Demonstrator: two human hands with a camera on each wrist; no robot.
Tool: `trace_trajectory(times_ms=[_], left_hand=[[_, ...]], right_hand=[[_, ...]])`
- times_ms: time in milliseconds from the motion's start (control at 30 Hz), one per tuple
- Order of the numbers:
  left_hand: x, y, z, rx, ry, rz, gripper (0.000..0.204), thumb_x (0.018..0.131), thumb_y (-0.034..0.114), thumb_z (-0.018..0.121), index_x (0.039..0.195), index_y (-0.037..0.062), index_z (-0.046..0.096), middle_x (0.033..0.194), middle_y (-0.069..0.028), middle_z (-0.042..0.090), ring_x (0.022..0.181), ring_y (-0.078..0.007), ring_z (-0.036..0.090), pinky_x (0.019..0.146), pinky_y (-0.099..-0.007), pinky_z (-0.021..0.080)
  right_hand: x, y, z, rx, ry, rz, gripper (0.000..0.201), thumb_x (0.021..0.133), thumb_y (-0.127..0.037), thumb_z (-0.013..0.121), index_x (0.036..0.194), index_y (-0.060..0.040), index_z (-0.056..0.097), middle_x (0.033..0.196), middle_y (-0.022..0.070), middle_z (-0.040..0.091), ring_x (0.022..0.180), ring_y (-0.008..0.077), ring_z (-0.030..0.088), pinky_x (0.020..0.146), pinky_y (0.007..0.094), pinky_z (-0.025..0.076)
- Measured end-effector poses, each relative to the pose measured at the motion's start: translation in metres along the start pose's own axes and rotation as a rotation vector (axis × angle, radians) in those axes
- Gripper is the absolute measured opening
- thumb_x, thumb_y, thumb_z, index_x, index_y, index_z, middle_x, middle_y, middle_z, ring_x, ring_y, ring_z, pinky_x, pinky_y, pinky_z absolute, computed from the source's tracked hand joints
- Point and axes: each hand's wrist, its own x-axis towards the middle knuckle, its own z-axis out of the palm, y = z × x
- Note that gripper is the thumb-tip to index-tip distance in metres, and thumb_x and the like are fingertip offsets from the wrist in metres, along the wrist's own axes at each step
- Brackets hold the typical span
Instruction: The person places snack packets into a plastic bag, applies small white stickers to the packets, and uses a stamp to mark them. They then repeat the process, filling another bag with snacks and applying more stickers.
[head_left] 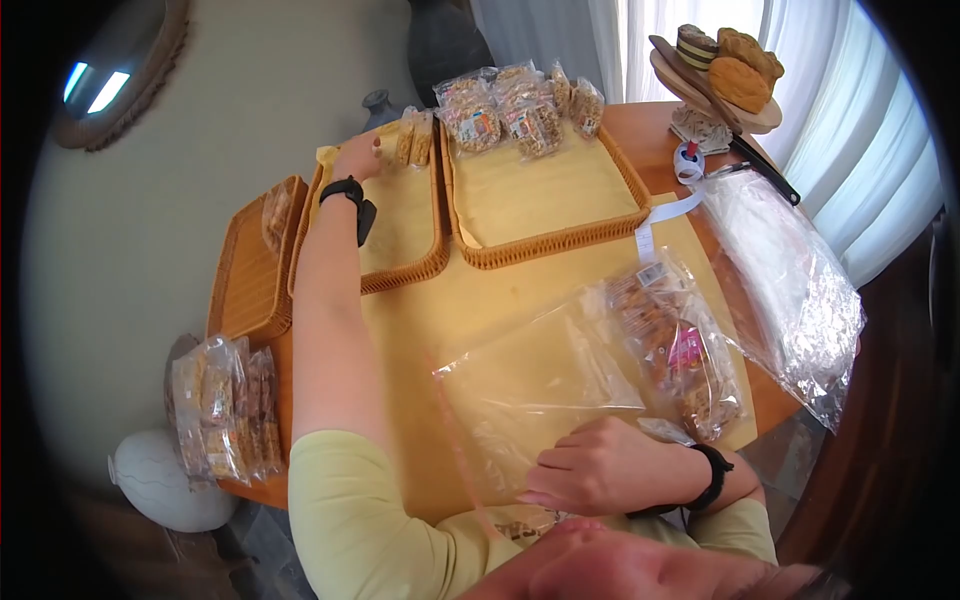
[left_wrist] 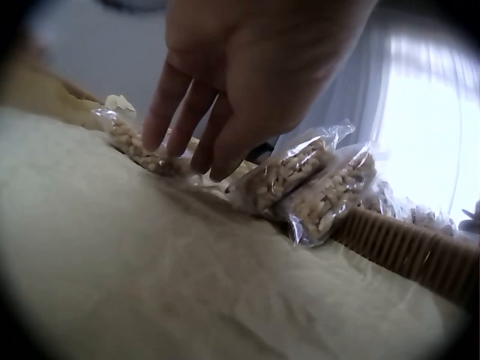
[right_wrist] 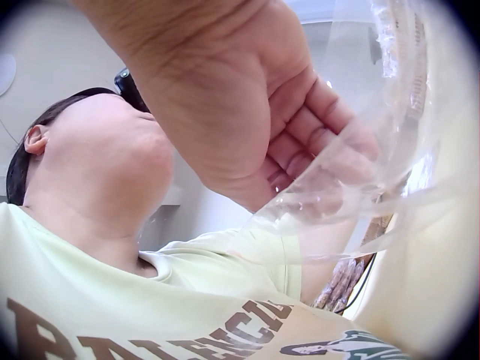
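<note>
My left hand (head_left: 358,158) reaches into the far left corner of the middle wicker basket (head_left: 440,255). In the left wrist view its fingers extend down onto a small clear packet of a nutty snack (left_wrist: 135,148). More such packets (left_wrist: 334,191) stand just right of the fingers. Close to the body, my right hand (head_left: 595,462) has its fingers curled at the edge of a large clear plastic bag (head_left: 530,390). That bag lies flat on the yellow cloth, and its film partly covers the fingers in the right wrist view.
A second lined basket (head_left: 560,243) holds several snack packets (head_left: 520,110) at its back. To the left stand a narrow basket (head_left: 250,265) and stacked packets (head_left: 225,410). A filled bag (head_left: 675,345), clear film (head_left: 790,280) and a bread board (head_left: 760,115) are on the right.
</note>
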Motion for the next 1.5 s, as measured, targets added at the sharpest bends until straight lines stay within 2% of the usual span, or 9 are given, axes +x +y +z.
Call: trace_trajectory(times_ms=[100, 233, 433, 633, 967, 1033, 1233, 1300, 1500], left_hand=[[0.015, -0.043, 0.015, -0.073, 0.014, 0.399, 0.046, 0.065, 0.012, 0.064, 0.109, 0.0116, 0.053, 0.108, -0.0163, 0.057, 0.100, -0.0297, 0.054, 0.081, -0.0361, 0.044], [0.008, -0.058, 0.013, -0.480, -0.249, 0.210, 0.060, 0.057, 0.015, 0.069, 0.112, 0.0069, 0.049, 0.106, -0.0141, 0.057, 0.100, -0.0277, 0.053, 0.083, -0.0321, 0.042], [0.014, -0.038, 0.010, 0.281, -0.245, -0.037, 0.064, 0.059, 0.047, 0.063, 0.110, 0.0097, 0.053, 0.109, -0.0166, 0.054, 0.107, -0.0322, 0.049, 0.089, -0.0369, 0.040], [0.022, -0.083, 0.041, -0.376, -0.184, 0.049, 0.057, 0.055, 0.031, 0.077, 0.094, 0.0021, 0.046, 0.089, -0.0153, 0.058, 0.086, -0.0272, 0.056, 0.073, -0.0373, 0.045], [-0.014, -0.060, 0.008, -0.094, -0.249, 0.077, 0.052, 0.066, 0.025, 0.066, 0.107, 0.0059, 0.043, 0.097, -0.0235, 0.059, 0.094, -0.0354, 0.057, 0.077, -0.0403, 0.044], [-0.009, -0.072, 0.013, -0.115, -0.013, 0.083, 0.043, 0.070, 0.017, 0.057, 0.109, 0.0042, 0.043, 0.089, -0.0185, 0.060, 0.085, -0.0307, 0.058, 0.074, -0.0366, 0.045], [-0.141, 0.038, -0.130, -0.786, -0.382, 0.261, 0.048, 0.069, 0.003, 0.050, 0.116, 0.0036, 0.041, 0.096, -0.0062, 0.052, 0.084, -0.0142, 0.049, 0.076, -0.0251, 0.042], [-0.199, 0.058, -0.152, -0.694, -0.313, 0.355, 0.047, 0.067, 0.001, 0.052, 0.113, 0.0046, 0.043, 0.095, -0.0044, 0.052, 0.090, -0.0142, 0.050, 0.082, -0.0250, 0.041], [-0.325, 0.120, -0.185, -0.256, -0.940, 0.583, 0.051, 0.064, 0.002, 0.055, 0.114, 0.0059, 0.045, 0.103, -0.0168, 0.055, 0.096, -0.0322, 0.055, 0.086, -0.0334, 0.042]], right_hand=[[0.000, 0.001, 0.000, 0.001, -0.014, -0.003, 0.021, 0.082, -0.019, 0.055, 0.069, -0.0048, 0.048, 0.056, 0.0049, 0.045, 0.046, 0.0199, 0.050, 0.041, 0.0312, 0.040], [-0.004, 0.003, 0.008, 0.015, 0.017, -0.012, 0.018, 0.080, -0.019, 0.053, 0.070, -0.0062, 0.046, 0.057, 0.0046, 0.043, 0.047, 0.0205, 0.050, 0.042, 0.0315, 0.040], [-0.004, 0.004, 0.013, 0.039, -0.006, 0.030, 0.022, 0.082, -0.017, 0.056, 0.068, -0.0064, 0.044, 0.060, 0.0050, 0.042, 0.052, 0.0189, 0.049, 0.045, 0.0316, 0.038], [-0.005, 0.005, 0.016, 0.056, 0.031, -0.004, 0.024, 0.084, -0.019, 0.054, 0.066, -0.0065, 0.043, 0.060, 0.0051, 0.042, 0.052, 0.0199, 0.049, 0.045, 0.0318, 0.038], [-0.004, 0.001, 0.006, -0.006, -0.008, 0.006, 0.024, 0.084, -0.021, 0.051, 0.067, -0.0051, 0.046, 0.061, 0.0064, 0.048, 0.054, 0.0228, 0.052, 0.047, 0.0330, 0.041], [-0.003, 0.003, 0.004, -0.048, -0.100, 0.009, 0.023, 0.084, -0.022, 0.050, 0.068, -0.0053, 0.047, 0.062, 0.0073, 0.050, 0.057, 0.0229, 0.055, 0.048, 0.0331, 0.042], [-0.008, -0.007, 0.000, -0.124, -0.058, -0.068, 0.015, 0.078, -0.014, 0.052, 0.069, -0.0041, 0.046, 0.057, 0.0062, 0.049, 0.050, 0.0241, 0.054, 0.044, 0.0328, 0.041], [-0.009, -0.008, -0.001, -0.162, -0.075, -0.098, 0.012, 0.075, -0.013, 0.052, 0.069, -0.0046, 0.046, 0.057, 0.0063, 0.049, 0.051, 0.0239, 0.055, 0.045, 0.0327, 0.042], [-0.005, -0.016, -0.001, -0.209, -0.083, -0.172, 0.010, 0.074, -0.012, 0.052, 0.070, -0.0051, 0.046, 0.058, 0.0060, 0.049, 0.055, 0.0238, 0.057, 0.045, 0.0324, 0.042]])
